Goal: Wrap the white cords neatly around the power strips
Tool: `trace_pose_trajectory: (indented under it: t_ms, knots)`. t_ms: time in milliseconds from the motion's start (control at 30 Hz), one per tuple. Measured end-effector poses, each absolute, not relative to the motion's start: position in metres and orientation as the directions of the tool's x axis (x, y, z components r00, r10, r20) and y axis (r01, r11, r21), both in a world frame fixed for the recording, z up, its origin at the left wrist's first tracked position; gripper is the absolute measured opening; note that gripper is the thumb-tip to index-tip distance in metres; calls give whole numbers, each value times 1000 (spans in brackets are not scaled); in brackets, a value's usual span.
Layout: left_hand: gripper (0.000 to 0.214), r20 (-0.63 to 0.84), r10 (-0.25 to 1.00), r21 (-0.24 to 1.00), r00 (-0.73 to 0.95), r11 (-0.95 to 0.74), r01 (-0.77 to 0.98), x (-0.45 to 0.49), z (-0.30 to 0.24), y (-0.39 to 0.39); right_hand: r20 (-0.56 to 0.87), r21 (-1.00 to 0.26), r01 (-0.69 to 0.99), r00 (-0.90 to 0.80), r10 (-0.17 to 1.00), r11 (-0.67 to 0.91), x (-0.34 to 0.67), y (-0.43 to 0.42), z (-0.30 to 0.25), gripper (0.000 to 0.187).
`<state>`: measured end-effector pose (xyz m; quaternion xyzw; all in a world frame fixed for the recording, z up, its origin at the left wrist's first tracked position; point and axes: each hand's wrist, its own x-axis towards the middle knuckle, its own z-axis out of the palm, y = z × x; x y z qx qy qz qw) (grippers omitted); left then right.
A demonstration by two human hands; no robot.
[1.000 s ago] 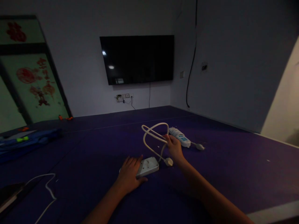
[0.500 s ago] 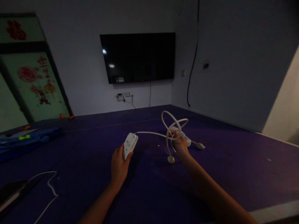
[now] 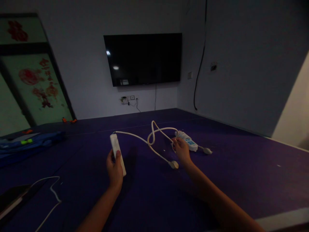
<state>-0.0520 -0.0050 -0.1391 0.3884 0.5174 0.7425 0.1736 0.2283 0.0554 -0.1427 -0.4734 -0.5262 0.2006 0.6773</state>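
My left hand (image 3: 114, 169) is closed round a white power strip (image 3: 117, 153), held up on edge above the dark purple floor mat (image 3: 154, 193). Its white cord (image 3: 154, 137) runs right in a loose loop to my right hand (image 3: 181, 150), which pinches the cord. The cord's plug (image 3: 173, 164) lies on the mat just left of my right wrist. A second power strip with blue sockets (image 3: 188, 142) lies on the mat just beyond my right hand.
A black TV (image 3: 143, 59) hangs on the far wall above a wall socket (image 3: 127, 99). A black cable (image 3: 200, 64) hangs in the corner. A blue bag (image 3: 29, 143) lies at left. Another white cable (image 3: 49, 196) trails at lower left.
My left hand lifted the power strip off the mat, moved it left and turned it on edge. The cord loop opened out and dropped lower in my right hand.
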Motion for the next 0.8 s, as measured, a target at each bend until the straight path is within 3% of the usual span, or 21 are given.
trace_pose_trajectory:
  t_ms: [200, 533, 733, 800]
  knots:
    - [59, 373, 664, 917, -648, -369, 150, -54, -141, -2, 583, -793, 388, 256, 771, 470, 224, 51, -142, 45]
    - [62, 449, 668, 890, -594, -393, 232, -52, -139, -6, 633, -526, 745, 21, 774, 410, 210, 40, -141, 30]
    - [62, 517, 627, 855, -582, -399, 331, -55, -144, -3, 720, -392, 812, -21, 693, 432, 200, 28, -135, 25]
    - [62, 525, 618, 851, -585, -392, 349, -56, -145, -2, 710, -374, 830, -31, 704, 413, 197, 22, -131, 15]
